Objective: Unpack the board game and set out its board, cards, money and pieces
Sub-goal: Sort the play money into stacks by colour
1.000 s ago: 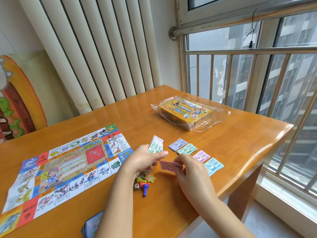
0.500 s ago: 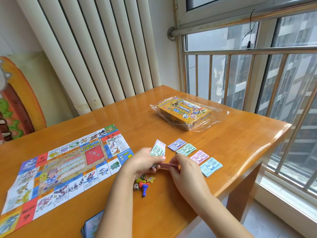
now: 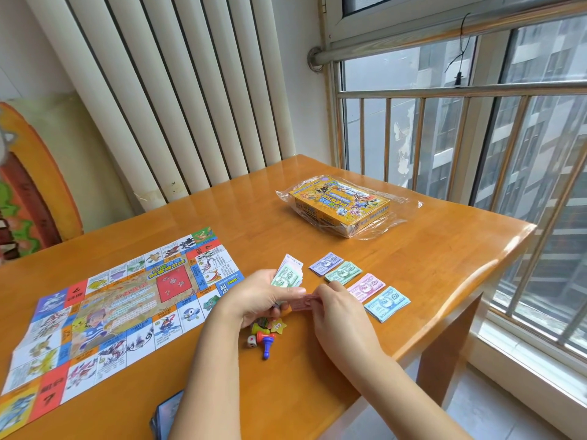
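Observation:
The paper game board (image 3: 120, 306) lies unfolded on the left of the wooden table (image 3: 428, 258). My left hand (image 3: 263, 296) grips a wad of play money (image 3: 288, 274), a green note on top. My right hand (image 3: 336, 309) pinches a pink note (image 3: 300, 302) at the wad's lower edge. Sorted money lies to the right in several small stacks: purple (image 3: 325, 263), green (image 3: 343, 272), pink (image 3: 367, 286) and blue (image 3: 387, 303). Pawns, a star token and a die (image 3: 265, 336) sit under my left hand. A card deck (image 3: 165, 417) lies at the near edge.
The yellow game box (image 3: 340, 204) sits on its clear plastic wrap at the far right of the table. A white radiator stands behind the table, and a railed window runs along the right. The table's right edge is close to the blue stack.
My right hand has drawn the pink note in toward the wad in my left hand. The view has shifted slightly; the stacks on the table have not moved.

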{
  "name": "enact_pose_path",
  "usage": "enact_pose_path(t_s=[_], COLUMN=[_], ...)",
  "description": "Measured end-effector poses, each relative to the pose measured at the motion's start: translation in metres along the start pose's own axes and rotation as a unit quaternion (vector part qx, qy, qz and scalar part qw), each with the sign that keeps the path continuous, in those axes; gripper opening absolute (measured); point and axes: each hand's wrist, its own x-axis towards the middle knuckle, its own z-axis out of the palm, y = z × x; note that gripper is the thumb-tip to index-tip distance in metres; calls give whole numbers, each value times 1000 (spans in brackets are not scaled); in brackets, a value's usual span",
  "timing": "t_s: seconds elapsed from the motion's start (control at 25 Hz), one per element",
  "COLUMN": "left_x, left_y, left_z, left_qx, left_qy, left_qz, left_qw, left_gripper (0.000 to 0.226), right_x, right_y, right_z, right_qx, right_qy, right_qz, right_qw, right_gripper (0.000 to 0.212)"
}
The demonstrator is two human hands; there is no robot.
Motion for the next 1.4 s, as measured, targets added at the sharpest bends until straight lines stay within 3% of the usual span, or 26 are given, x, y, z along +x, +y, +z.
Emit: enact_pose_path(t_s=[0.4,0.48,0.6,0.72,0.92,1.08,1.24,1.4], left_x=[-6,-6,-4,-3,4,5,0,-3], left_y=[2,2,3,10,20,23,24,24], left_z=[-3,-2,0,11,47,50,51,50], left_qx=[16,20,-24,-110,-182,-204,-191,-167], left_qy=[-27,-25,-7,-8,6,-9,-58,-61], left_qz=[0,4,34,68,46,1,-54,-67], left_qw=[1000,999,999,992,982,979,978,982], left_gripper=[20,20,20,18,12,21,26,26], right_x=[-3,-2,-2,10,42,44,43,46], right_y=[-2,-1,1,9,50,76,72,77], right_z=[1,0,-13,-42,-102,-107,-89,-74], right_qx=[-37,9,170,269,334,293,288,212], right_qy=[-24,-7,36,70,-11,-44,-33,-25], right_qz=[-11,-9,20,57,126,182,175,169], right_qw=[999,1000,985,959,934,938,941,962], right_gripper=[21,16,5,10,11,8,8,14])
